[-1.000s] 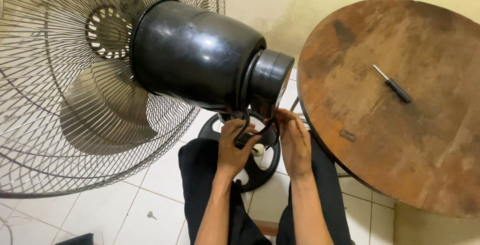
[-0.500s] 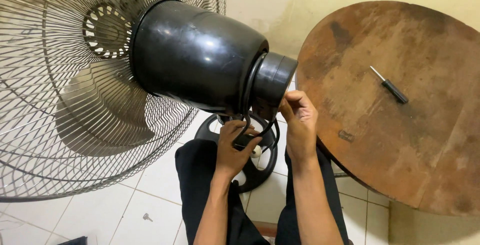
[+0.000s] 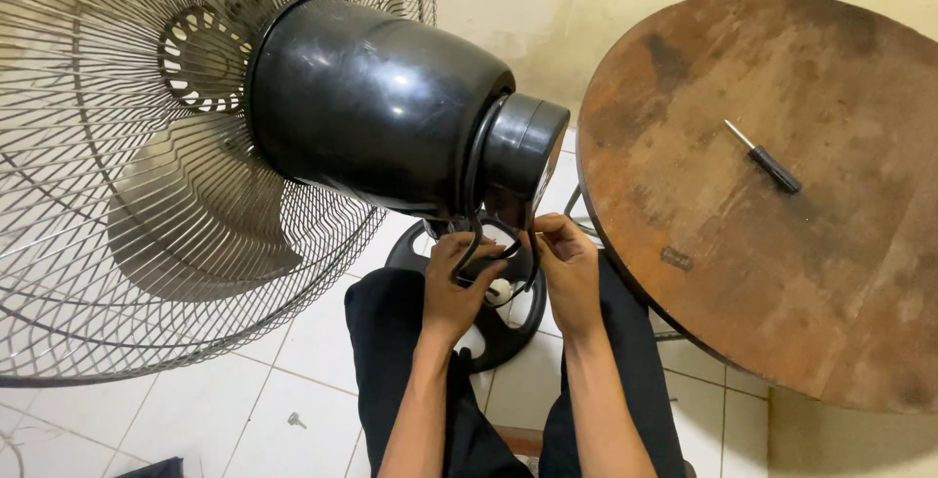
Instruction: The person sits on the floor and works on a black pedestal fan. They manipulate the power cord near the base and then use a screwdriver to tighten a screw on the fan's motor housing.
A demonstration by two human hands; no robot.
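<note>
Both hands work under the black fan motor housing (image 3: 376,111), left hand (image 3: 457,282) and right hand (image 3: 569,268) each pinching the black cord (image 3: 471,243) looped between their fingertips, and a hard tug could tip the top-heavy fan or strain that cord.

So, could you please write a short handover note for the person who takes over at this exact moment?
Left hand: grips the black cable under the black fan motor housing.
Right hand: pinches the same cable beside it.
The small dark-handled screwdriver lies unused on the round wooden table.
The wire fan guard is on, and the black round base lies on the tiled floor.
Done and left: cannot tell.
</note>
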